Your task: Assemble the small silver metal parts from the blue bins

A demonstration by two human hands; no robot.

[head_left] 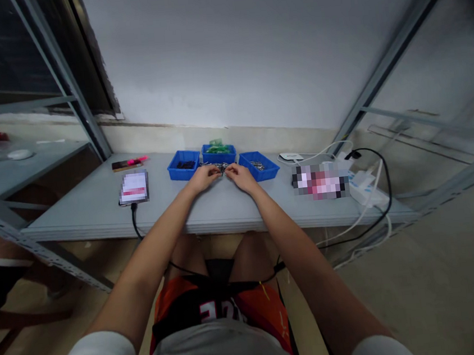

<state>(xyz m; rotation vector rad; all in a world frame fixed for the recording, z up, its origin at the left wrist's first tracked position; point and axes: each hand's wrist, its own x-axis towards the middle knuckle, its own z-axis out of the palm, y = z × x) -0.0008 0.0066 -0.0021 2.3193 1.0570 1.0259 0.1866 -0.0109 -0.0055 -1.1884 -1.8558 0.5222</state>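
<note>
Both arms reach forward over a grey table [97,215]. My left hand [203,178] and my right hand [240,176] meet at the table's middle, fingers pinched together on a small dark metal part [221,169] between them. Just beyond stand three blue bins: a left blue bin [184,165] with dark pieces, a middle blue bin [218,154] with green pieces, and a right blue bin [258,165] with small metal pieces. A few loose metal bits lie in front of the middle bin.
A phone [133,187] with a cable lies at left, a pink marker [136,161] and a dark flat object [120,165] behind it. At right sit a blurred item [321,181], a white power strip [364,185] and tangled cables. Metal shelf frames stand on both sides.
</note>
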